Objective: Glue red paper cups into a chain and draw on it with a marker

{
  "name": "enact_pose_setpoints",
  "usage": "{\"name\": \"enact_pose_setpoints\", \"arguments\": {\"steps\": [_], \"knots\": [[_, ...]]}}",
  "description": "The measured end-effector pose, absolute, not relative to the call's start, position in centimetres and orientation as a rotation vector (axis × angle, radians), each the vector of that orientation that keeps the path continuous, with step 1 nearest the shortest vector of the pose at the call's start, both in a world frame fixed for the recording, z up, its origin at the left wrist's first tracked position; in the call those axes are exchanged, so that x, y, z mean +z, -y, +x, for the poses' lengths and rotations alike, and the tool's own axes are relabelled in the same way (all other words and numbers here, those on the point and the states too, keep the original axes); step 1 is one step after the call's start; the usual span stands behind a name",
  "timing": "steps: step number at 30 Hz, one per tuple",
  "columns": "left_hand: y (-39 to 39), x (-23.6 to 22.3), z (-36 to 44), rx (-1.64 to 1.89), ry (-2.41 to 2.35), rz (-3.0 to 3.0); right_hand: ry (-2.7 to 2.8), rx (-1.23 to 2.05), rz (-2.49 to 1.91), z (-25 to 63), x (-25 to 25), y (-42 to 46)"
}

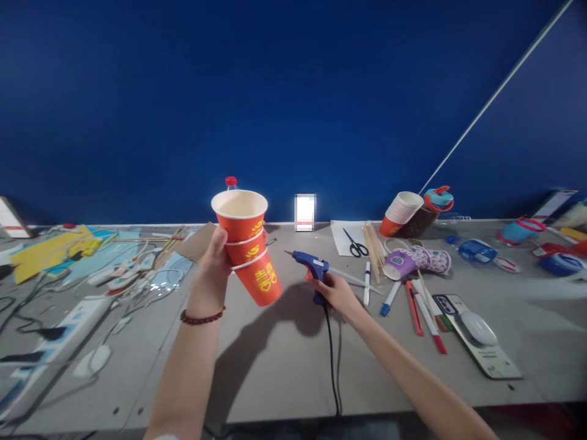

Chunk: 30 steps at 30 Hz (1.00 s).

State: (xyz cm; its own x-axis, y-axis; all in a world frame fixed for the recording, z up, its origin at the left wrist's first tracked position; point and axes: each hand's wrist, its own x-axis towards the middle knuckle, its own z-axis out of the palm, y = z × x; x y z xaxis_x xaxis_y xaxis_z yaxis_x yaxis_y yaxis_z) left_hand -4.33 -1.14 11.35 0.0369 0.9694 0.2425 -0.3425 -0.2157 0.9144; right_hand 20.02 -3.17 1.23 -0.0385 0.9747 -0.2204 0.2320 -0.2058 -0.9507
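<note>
Cups up on the left, glue gun in on the right!
The left hand grasps three nested orange cups, tilted above the tabletop, left of centre; the right hand grips the blue gun's handle, nozzle pointing left towards them, glue stick jutting out behind, black cable running to the near edge. Beyond, to the right, scissors lie on white paper.
</note>
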Motion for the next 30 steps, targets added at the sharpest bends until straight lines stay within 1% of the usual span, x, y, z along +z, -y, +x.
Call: {"name": "enact_pose_setpoints", "arguments": {"steps": [5,10,13,18,30], "knots": [[-0.4,11.3,-5.5,1.362,-0.778,1.232,0.959,1.402,-1.32,19.9,2.1,3.8],[-3.0,10.0,-5.7,1.265,-0.751,1.445,0.854,1.429,-1.145,19.8,2.0,4.4],[-3.7,9.3,-5.3,1.222,-0.761,1.457,0.881,1.458,-1.074,20.2,1.6,4.8],[-3.8,8.8,-4.7,1.18,-0.806,1.505,1.077,1.535,-0.979,21.1,1.0,5.5],[-4.0,7.9,-4.1,1.1,-0.82,1.574,1.18,1.548,-0.835,20.8,1.4,6.4]]}}
